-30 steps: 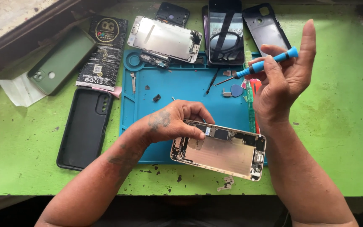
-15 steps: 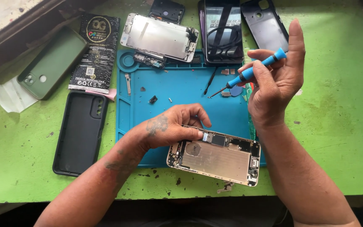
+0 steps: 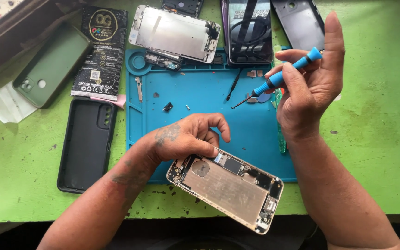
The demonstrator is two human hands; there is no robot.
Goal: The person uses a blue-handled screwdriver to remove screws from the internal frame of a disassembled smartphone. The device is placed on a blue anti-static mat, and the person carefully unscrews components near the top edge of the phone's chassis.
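Note:
An opened gold phone body [image 3: 230, 189] with bare circuit parts lies tilted at the near edge of the blue work mat [image 3: 200, 97]. My left hand [image 3: 186, 139] rests on its upper left corner, thumb pressed on the frame. Raised above the mat's right side, my right hand [image 3: 311, 78] holds a small blue screwdriver [image 3: 278, 81] with its tip pointing down-left, clear of the phone.
On the green table [image 3: 380, 153] are a black phone case [image 3: 86, 143], a green case [image 3: 52, 65], a black packet [image 3: 100, 51], a detached screen assembly [image 3: 174, 32], a dark phone [image 3: 248, 30] and another case [image 3: 299, 23]. Small screws, parts and a black pry tool [image 3: 233, 85] lie on the mat.
The view has shifted and come closer. My right hand has lowered slightly with the screwdriver; my left hand stays on the phone body, which now lies more tilted.

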